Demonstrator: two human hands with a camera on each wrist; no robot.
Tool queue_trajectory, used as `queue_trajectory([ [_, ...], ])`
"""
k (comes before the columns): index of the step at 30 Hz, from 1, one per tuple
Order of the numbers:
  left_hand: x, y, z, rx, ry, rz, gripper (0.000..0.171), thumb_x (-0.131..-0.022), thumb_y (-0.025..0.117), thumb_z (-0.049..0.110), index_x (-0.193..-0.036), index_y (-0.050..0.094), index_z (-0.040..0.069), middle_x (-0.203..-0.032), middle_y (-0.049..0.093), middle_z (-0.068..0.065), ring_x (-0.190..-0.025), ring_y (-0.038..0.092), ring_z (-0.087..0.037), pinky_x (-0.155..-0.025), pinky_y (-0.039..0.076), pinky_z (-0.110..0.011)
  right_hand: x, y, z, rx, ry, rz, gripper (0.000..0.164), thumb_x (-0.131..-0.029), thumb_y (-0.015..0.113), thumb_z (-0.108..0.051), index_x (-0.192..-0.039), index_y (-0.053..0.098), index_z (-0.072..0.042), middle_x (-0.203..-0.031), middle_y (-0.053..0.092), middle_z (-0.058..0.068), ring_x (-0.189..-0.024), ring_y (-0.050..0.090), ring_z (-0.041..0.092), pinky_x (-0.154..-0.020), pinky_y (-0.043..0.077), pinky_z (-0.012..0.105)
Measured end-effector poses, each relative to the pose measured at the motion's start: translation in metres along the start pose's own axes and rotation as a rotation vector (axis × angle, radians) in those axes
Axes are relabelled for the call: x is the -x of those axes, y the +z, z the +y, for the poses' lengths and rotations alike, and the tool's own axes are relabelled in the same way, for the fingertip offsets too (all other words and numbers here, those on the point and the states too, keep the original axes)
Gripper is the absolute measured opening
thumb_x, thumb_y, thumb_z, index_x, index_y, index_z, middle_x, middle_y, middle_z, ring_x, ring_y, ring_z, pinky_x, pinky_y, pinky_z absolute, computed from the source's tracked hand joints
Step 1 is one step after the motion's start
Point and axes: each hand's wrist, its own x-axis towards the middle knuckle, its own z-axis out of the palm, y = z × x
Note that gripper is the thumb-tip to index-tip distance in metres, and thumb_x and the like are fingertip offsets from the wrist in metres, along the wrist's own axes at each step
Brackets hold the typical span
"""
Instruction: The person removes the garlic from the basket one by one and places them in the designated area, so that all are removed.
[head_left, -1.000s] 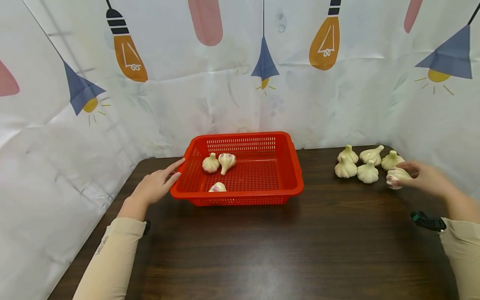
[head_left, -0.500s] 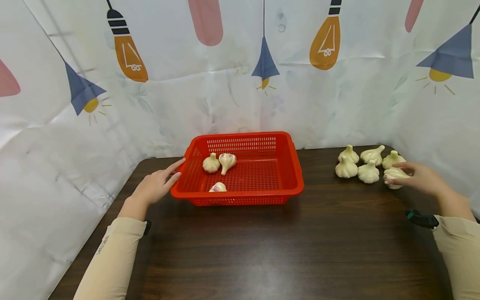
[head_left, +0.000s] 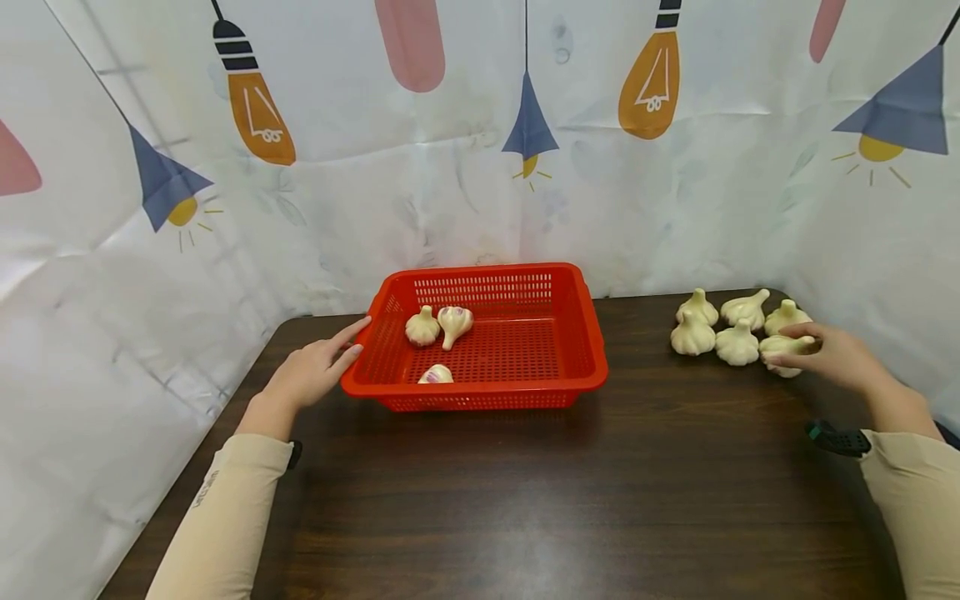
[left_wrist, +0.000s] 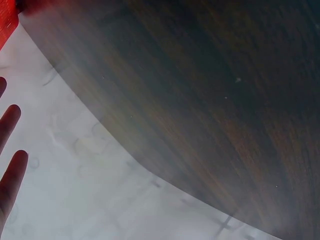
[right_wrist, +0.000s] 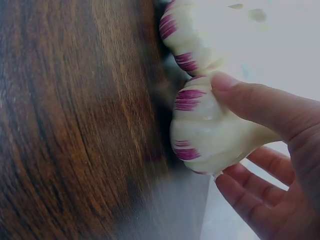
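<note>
At the right end of a cluster of garlic bulbs [head_left: 737, 343], my right hand [head_left: 847, 357] holds one garlic bulb [right_wrist: 200, 130] between thumb and fingers. Purple streaks mark its white base, which faces the dark tabletop in the right wrist view, and it sits right up against a neighbouring bulb [right_wrist: 187, 37]. My left hand [head_left: 306, 377] has its fingers fairly straight, the tips at the left rim of a red plastic basket [head_left: 480, 388]. Inside the basket lie three garlic bulbs, the nearest bulb [head_left: 437, 375] partly hidden by the front rim.
The dark wooden table [head_left: 525, 492] extends in front of the basket and between it and the cluster. A white curtain [head_left: 480, 192] printed with lamps and light bulbs hangs behind the table and along both sides.
My right hand has shifted slightly left with its bulb, bringing it closer to the cluster. The bulb has turned, its stem now visible toward my hand. My left hand and the basket stay put.
</note>
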Motion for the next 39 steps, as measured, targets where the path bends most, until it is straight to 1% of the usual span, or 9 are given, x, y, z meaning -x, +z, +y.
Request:
queue_trajectory([
  [5,0.000,0.000,0.000,0.004,-0.001,-0.007,0.062,-0.109,0.040,0.050,-0.163,0.031,0.021,-0.127,0.066,-0.022,-0.106,0.064,-0.040,-0.090,0.051,-0.062,0.001,0.000,0.001,-0.002,-0.036,0.015,0.068,-0.096,0.075,-0.025,-0.140,0.044,0.016,-0.133,0.048,0.045,-0.111,0.056,0.059,-0.075,0.050,0.044],
  [10,0.001,0.000,0.000,-0.004,0.008,-0.003,0.061,-0.109,0.039,0.049,-0.163,0.030,0.020,-0.130,0.065,-0.023,-0.109,0.064,-0.042,-0.091,0.050,-0.063,0.002,-0.001,0.002,-0.062,-0.054,0.024,0.081,-0.094,0.076,-0.018,-0.149,0.028,0.019,-0.135,0.043,0.048,-0.116,0.047,0.061,-0.079,0.048,0.048],
  [15,0.001,0.000,0.000,-0.013,0.006,-0.006,0.061,-0.109,0.039,0.049,-0.163,0.030,0.020,-0.130,0.065,-0.023,-0.109,0.064,-0.042,-0.091,0.050,-0.062,0.005,-0.005,0.002,-0.085,-0.051,0.029,0.079,-0.095,0.075,-0.019,-0.150,0.030,0.016,-0.137,0.042,0.047,-0.116,0.047,0.057,-0.079,0.048,0.045],
  [23,0.002,-0.001,0.000,-0.010,0.005,-0.004,0.061,-0.109,0.040,0.048,-0.162,0.031,0.019,-0.130,0.065,-0.023,-0.110,0.064,-0.042,-0.092,0.050,-0.063,0.007,-0.018,-0.007,-0.087,-0.045,0.045,0.073,-0.099,0.071,-0.021,-0.149,0.033,0.015,-0.137,0.043,0.042,-0.117,0.045,0.057,-0.084,0.045,0.061],
  [29,0.002,-0.002,0.001,-0.011,0.006,-0.013,0.062,-0.109,0.040,0.048,-0.162,0.030,0.019,-0.130,0.065,-0.023,-0.109,0.064,-0.042,-0.091,0.050,-0.063,0.003,-0.030,-0.024,-0.062,-0.125,0.151,0.062,-0.095,0.075,-0.014,-0.142,0.046,0.013,-0.132,0.051,0.040,-0.106,0.061,0.032,-0.075,0.046,0.015],
  [31,0.002,-0.001,0.001,-0.010,0.005,-0.011,0.062,-0.109,0.041,0.048,-0.162,0.031,0.018,-0.129,0.065,-0.023,-0.109,0.064,-0.042,-0.091,0.050,-0.063,0.002,-0.033,-0.035,-0.056,-0.121,0.160,0.063,-0.097,0.073,-0.018,-0.145,0.045,0.011,-0.135,0.050,0.038,-0.108,0.058,0.029,-0.082,0.048,0.021],
  [35,0.001,0.000,0.000,-0.014,0.007,-0.005,0.061,-0.109,0.040,0.048,-0.162,0.031,0.019,-0.130,0.065,-0.023,-0.110,0.064,-0.042,-0.092,0.050,-0.063,0.000,-0.040,-0.059,-0.066,-0.107,0.115,0.064,-0.103,0.066,-0.026,-0.150,0.040,0.008,-0.141,0.045,0.037,-0.120,0.047,0.054,-0.093,0.043,0.057],
  [36,0.001,0.000,-0.001,-0.016,0.008,-0.004,0.061,-0.109,0.040,0.048,-0.162,0.031,0.019,-0.130,0.065,-0.023,-0.110,0.063,-0.042,-0.092,0.050,-0.063,0.000,-0.042,-0.065,-0.066,-0.108,0.112,0.063,-0.103,0.066,-0.027,-0.151,0.041,0.006,-0.141,0.046,0.036,-0.121,0.047,0.055,-0.093,0.044,0.058],
  [39,0.001,0.000,-0.001,-0.019,0.008,-0.005,0.061,-0.109,0.039,0.049,-0.162,0.030,0.020,-0.130,0.065,-0.023,-0.111,0.063,-0.043,-0.092,0.049,-0.063,-0.002,-0.045,-0.081,-0.059,-0.131,0.118,0.058,-0.102,0.068,-0.027,-0.149,0.048,-0.001,-0.141,0.051,0.029,-0.119,0.057,0.039,-0.089,0.051,0.033],
])
